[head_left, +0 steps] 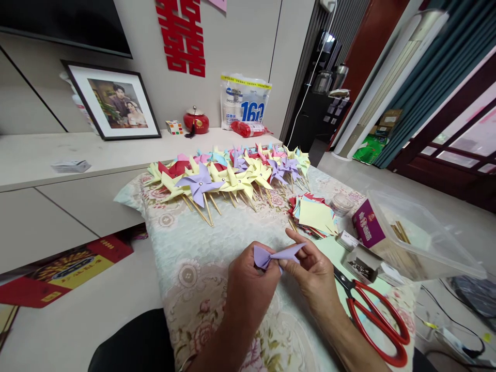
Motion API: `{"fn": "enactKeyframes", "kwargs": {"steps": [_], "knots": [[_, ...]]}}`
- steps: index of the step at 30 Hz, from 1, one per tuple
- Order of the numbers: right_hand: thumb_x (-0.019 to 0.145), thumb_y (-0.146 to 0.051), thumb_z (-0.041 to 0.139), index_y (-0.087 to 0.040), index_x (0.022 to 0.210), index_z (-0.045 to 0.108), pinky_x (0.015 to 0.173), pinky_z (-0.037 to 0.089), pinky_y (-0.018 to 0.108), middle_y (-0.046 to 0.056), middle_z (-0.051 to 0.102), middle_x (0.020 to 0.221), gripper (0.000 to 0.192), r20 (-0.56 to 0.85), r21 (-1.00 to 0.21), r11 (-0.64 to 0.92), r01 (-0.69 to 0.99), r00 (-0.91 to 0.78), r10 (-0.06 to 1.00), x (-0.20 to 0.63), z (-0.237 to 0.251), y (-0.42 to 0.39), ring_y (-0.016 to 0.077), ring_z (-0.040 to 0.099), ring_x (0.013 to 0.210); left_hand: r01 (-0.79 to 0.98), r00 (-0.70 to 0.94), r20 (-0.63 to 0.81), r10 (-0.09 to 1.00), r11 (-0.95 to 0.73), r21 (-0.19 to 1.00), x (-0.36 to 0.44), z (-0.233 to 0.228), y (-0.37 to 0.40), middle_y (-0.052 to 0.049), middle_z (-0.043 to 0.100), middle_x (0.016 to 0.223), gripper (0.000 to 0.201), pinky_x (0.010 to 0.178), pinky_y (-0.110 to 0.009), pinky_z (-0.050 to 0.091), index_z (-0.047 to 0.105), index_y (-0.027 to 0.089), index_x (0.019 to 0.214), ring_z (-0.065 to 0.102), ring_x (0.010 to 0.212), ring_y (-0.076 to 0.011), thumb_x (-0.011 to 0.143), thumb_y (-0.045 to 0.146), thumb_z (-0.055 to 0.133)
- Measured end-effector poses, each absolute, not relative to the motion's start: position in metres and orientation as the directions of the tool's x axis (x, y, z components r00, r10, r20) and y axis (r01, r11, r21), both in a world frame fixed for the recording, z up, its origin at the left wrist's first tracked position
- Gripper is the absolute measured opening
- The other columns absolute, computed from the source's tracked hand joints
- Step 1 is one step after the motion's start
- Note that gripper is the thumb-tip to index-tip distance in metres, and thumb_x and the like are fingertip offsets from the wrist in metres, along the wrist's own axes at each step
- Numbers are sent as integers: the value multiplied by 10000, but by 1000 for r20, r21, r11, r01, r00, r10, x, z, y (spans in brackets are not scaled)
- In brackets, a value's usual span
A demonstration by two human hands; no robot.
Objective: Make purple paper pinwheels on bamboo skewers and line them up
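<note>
Finished pinwheels [228, 173] crowd the upper middle of the frame — yellow, purple, red. Red-handled scissors [377, 318] lie lower right; a framed photo [114, 103] leans upper left.

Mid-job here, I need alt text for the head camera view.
Both hands, left hand and right hand, pinch a folded purple paper piece above a floral tablecloth. Finished paper pinwheels on sticks lie in a row beyond, with a stack of paper squares and red scissors at right.

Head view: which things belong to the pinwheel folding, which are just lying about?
In use: purple paper in left hand and right hand; paper squares; finished pinwheels; scissors; stick box.
Lying about: framed photo; red jar; puzzle cube.
</note>
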State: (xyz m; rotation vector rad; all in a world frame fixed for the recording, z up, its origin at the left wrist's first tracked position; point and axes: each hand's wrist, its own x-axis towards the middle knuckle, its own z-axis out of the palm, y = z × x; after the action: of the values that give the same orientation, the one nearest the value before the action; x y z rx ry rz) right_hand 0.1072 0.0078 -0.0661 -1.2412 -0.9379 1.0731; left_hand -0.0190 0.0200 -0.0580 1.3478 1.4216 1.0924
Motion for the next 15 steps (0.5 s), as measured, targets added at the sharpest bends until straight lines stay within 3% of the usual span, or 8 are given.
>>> {"fn": "enactKeyframes", "kwargs": {"steps": [7, 15], "knots": [[658, -352, 861, -209, 1170, 674, 744, 469, 297, -11, 668, 775, 563, -23, -993, 8, -117, 259, 966, 106, -66, 7, 174, 599, 770, 217, -33, -6, 999, 13, 976, -18, -58, 19, 22, 556, 557, 49, 533, -256, 368, 617, 203, 688, 485, 526, -154, 678, 233, 580], [743, -330, 783, -214, 1194, 650, 755, 472, 295, -4, 656, 831, 485, 7, -998, 17, -53, 192, 981, 110, -69, 7, 181, 592, 801, 76, 37, -77, 996, 74, 994, -18, -66, 22, 28, 574, 582, 49, 525, -244, 384, 605, 200, 711, 494, 551, -148, 677, 228, 628]]}}
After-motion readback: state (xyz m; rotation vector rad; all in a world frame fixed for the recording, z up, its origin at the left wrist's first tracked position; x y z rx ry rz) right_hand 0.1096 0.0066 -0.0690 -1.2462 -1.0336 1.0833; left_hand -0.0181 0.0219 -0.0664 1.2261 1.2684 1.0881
